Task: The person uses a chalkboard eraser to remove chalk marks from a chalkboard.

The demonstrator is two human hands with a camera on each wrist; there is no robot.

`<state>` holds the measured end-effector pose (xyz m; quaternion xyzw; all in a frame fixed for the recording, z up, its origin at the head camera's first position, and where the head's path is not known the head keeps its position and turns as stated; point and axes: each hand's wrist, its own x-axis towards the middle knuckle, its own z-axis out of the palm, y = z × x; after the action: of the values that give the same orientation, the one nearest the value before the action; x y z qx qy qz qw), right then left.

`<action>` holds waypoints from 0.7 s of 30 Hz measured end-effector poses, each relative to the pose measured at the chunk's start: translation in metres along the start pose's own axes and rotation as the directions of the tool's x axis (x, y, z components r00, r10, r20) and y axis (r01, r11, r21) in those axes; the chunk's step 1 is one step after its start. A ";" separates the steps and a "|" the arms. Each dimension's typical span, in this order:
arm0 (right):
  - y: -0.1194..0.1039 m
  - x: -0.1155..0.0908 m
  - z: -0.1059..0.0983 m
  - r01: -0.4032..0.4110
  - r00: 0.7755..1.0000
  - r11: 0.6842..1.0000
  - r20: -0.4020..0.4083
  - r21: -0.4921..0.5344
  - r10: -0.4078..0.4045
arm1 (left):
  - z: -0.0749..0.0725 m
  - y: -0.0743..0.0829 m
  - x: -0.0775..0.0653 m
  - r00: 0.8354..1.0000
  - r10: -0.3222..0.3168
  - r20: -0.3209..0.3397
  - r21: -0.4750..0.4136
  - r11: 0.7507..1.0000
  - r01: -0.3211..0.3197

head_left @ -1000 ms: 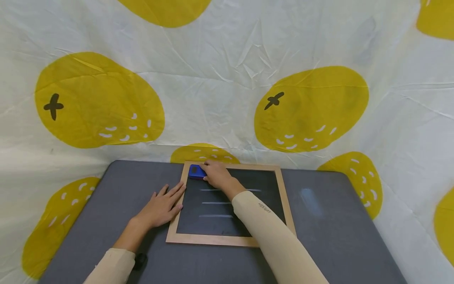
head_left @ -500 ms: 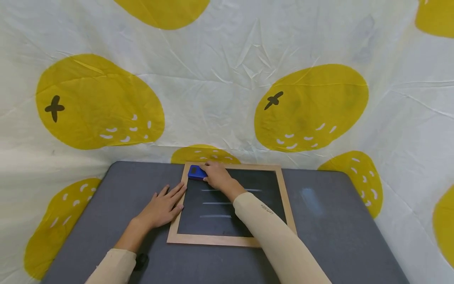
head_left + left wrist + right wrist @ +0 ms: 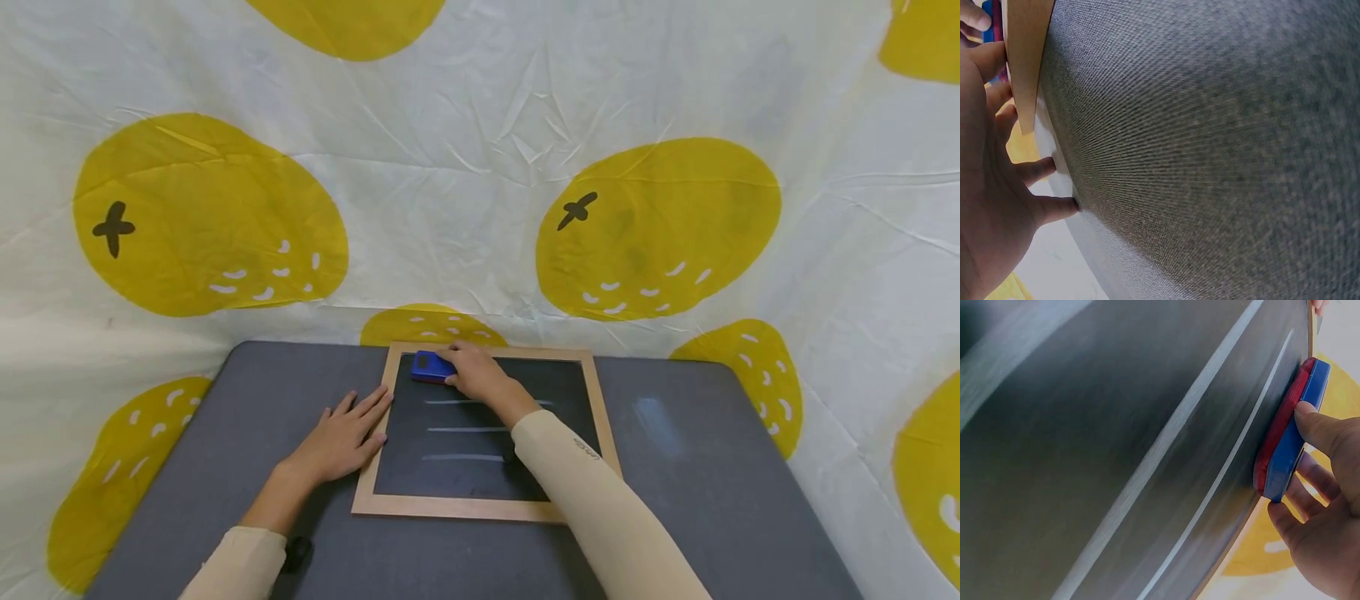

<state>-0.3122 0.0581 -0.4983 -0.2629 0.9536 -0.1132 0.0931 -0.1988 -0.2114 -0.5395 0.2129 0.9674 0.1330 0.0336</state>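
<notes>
A small chalkboard (image 3: 450, 479) in a wooden frame lies on the grey table, with several white chalk lines across it. Near its top left corner my right hand (image 3: 480, 372) grips a blue eraser (image 3: 430, 367). In the right wrist view the eraser (image 3: 1294, 434) has its red felt side against the board, thumb on one side and fingers on the other. My left hand (image 3: 339, 439) lies with spread fingers at the frame's left edge, fingertips and thumb touching the wood. The left wrist view shows those fingers (image 3: 1057, 209) straight, beside the wooden frame (image 3: 1025, 56).
A pale chalky smear (image 3: 658, 427) marks the grey table (image 3: 697, 500) right of the board. Behind the table hangs a white cloth (image 3: 442, 217) printed with yellow fruit shapes. My right forearm (image 3: 592, 492) crosses the board's lower right part.
My right hand first shifts the eraser very slightly left, then moves it a little to the right along the board's top edge. The left hand stays in place on the frame.
</notes>
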 end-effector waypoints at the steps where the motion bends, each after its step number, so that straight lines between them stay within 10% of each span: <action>1: 0.002 -0.002 -0.001 0.001 1.000 1.000 0.000 0.006 -0.001 | 0.000 0.000 0.000 1.000 0.002 -0.001 -0.001 1.000 -0.002; 21: 0.066 -0.045 -0.009 -0.050 0.998 0.996 -0.039 0.074 0.053 | -0.001 -0.001 0.001 1.000 0.000 0.001 -0.016 1.000 0.000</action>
<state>-0.3078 0.1385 -0.5020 -0.2320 0.9571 -0.1508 0.0859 -0.1997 -0.2121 -0.5390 0.2124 0.9663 0.1409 0.0358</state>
